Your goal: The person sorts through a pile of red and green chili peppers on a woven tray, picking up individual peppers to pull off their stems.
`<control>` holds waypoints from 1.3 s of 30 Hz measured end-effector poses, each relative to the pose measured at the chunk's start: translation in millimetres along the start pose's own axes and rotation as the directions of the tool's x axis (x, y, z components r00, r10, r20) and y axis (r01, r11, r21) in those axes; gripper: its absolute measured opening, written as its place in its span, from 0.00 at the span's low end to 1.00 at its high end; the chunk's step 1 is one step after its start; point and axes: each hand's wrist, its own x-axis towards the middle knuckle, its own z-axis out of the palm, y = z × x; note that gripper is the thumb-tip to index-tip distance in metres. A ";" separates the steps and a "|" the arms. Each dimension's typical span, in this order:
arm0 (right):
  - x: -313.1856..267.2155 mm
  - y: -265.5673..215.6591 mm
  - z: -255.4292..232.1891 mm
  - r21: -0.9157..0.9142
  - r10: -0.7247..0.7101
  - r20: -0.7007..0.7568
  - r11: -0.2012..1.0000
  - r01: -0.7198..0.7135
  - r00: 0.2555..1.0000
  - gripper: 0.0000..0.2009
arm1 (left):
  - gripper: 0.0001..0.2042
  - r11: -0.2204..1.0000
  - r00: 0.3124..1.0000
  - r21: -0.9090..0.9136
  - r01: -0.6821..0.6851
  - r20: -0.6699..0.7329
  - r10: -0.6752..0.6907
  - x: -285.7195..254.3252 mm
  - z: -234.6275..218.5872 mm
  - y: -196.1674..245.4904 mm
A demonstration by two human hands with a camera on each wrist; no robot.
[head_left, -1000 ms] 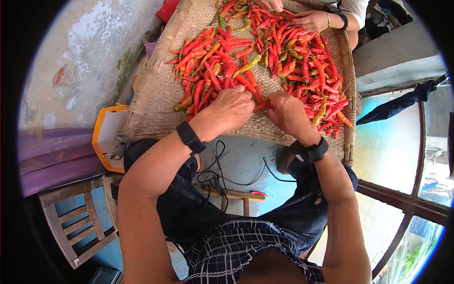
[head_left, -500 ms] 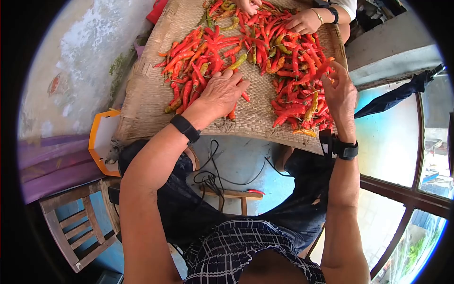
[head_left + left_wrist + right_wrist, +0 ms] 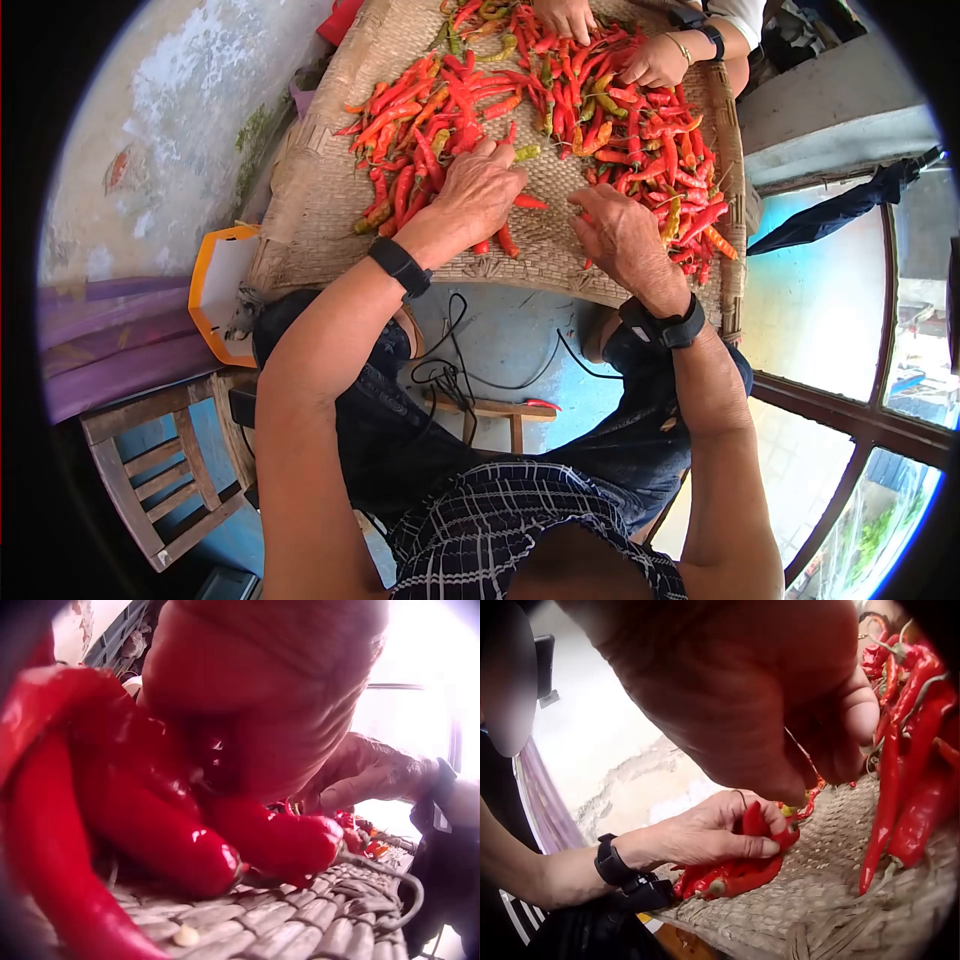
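A wide woven bamboo tray carries red chili peppers, a few greenish or orange among them. In the head view my left hand is over the near edge of the left pile. In the right wrist view that left hand pinches a red chili pepper between thumb and fingers, above others on the weave. My right hand hovers just left of the right pile, fingers loosely bent. Glossy peppers lie close under my left hand in the left wrist view.
Across the tray another person's hands reach into the peppers. A wall stands left, windows right. Below lie cables and a small wooden stool; a wooden chair is at lower left.
My right hand went out over the right pile with a red pepper at its fingertips, then came back left toward my left hand. The left hand stays by the left pile.
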 end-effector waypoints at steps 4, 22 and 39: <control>7.4 -7.8 -0.8 0.130 0.060 -0.080 0.990 -0.050 0.995 0.15 | 0.07 0.948 0.984 -0.294 -0.120 -0.160 0.074 0.6 -12.3 9.1; 16.6 55.1 -37.7 0.994 0.814 0.049 -0.098 0.054 0.579 0.08 | 0.04 0.602 0.951 -0.766 0.228 0.041 -0.308 5.5 -22.2 -0.4; 58.2 21.9 51.3 -0.254 -0.282 0.026 0.926 0.279 0.959 0.04 | 0.07 0.437 0.870 -0.881 0.179 -0.066 -0.489 12.9 -27.6 -17.0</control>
